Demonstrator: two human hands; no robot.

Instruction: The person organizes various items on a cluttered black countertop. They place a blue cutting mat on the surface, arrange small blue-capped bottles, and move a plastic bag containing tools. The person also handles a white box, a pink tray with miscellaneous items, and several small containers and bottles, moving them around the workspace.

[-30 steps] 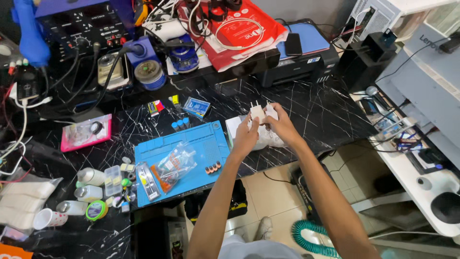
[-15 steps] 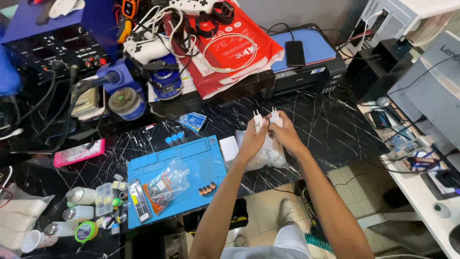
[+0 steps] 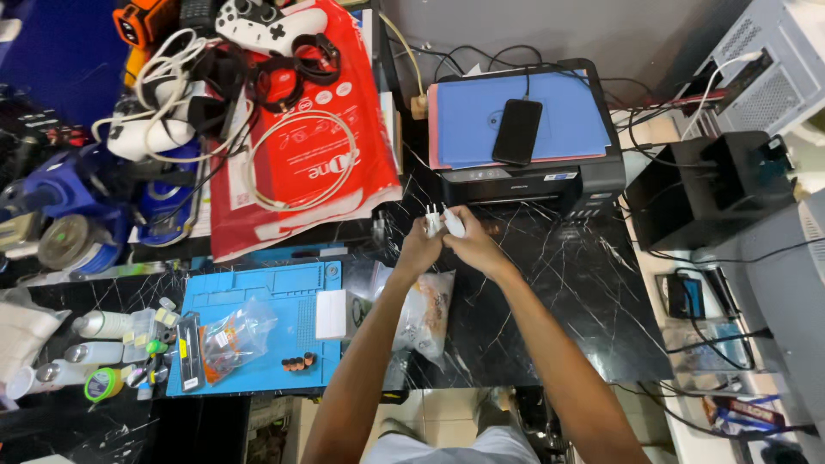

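Observation:
Both my hands meet over the black marble table [image 3: 559, 301], just in front of the black printer [image 3: 533, 176]. My left hand [image 3: 418, 249] grips a small white plug adapter [image 3: 432, 222] with metal prongs pointing up. My right hand [image 3: 471, 245] holds a second small white piece [image 3: 453, 222] pressed against it. Below my forearms lies a clear plastic bag [image 3: 427, 309] with brownish contents.
A blue work mat [image 3: 266, 301] at the left carries a clear bag of parts, a white card and small tools. Small bottles [image 3: 103, 325] stand beside it. A phone [image 3: 517, 131] lies on the printer. A red bag with cables [image 3: 296, 146] and a white game controller lie behind.
The view has shifted left and forward, so the printer is now centred. My hands stay together on the white pieces and have moved toward the printer's front.

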